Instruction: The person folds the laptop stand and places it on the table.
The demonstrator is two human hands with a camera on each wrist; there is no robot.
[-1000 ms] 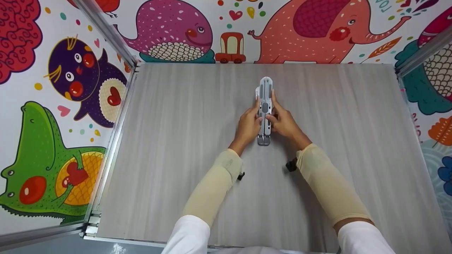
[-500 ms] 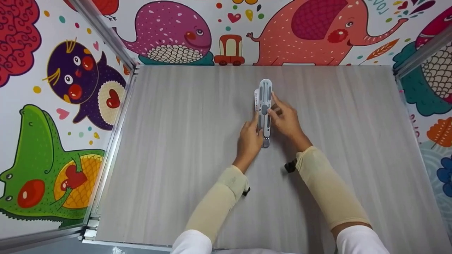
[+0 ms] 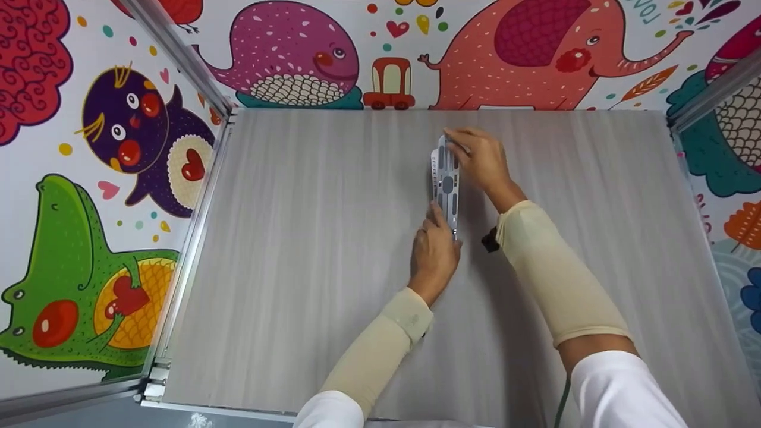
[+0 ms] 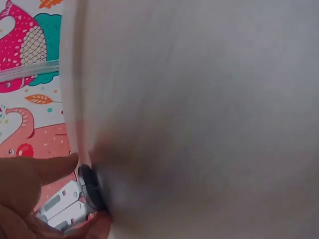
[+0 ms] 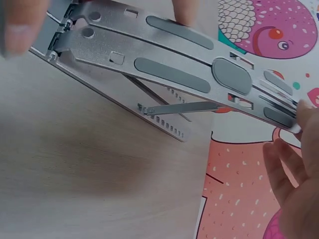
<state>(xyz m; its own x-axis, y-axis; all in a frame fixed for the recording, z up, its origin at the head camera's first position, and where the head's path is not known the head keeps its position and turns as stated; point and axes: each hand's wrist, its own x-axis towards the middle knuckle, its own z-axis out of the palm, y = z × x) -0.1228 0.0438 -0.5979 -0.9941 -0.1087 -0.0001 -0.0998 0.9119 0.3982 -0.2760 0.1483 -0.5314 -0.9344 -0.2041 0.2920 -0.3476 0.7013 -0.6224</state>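
A folding metal laptop stand (image 3: 447,185), silver with grey rubber pads, points away from me at the middle of the table. My left hand (image 3: 437,254) grips its near, hinged end. In the left wrist view, thumb and fingers lie on both sides of the stand's dark end (image 4: 90,188). At the far tip, my right hand (image 3: 483,157) pinches the top bars between thumb and fingertips. The right wrist view shows those bars (image 5: 119,37) lifted at an angle above the notched base rails (image 5: 167,128), with a thin support strut (image 5: 184,108) between them.
A wood-grain table (image 3: 309,267) lies under both hands. Printed cartoon panels stand behind it, with an elephant (image 3: 523,71), and at the left, with a crocodile (image 3: 77,285). A metal frame rail (image 3: 184,285) runs along the left edge.
My right hand has gone from the stand's middle to its far tip. My left hand has slid back to the near end. The top bars have tilted away from the base rails.
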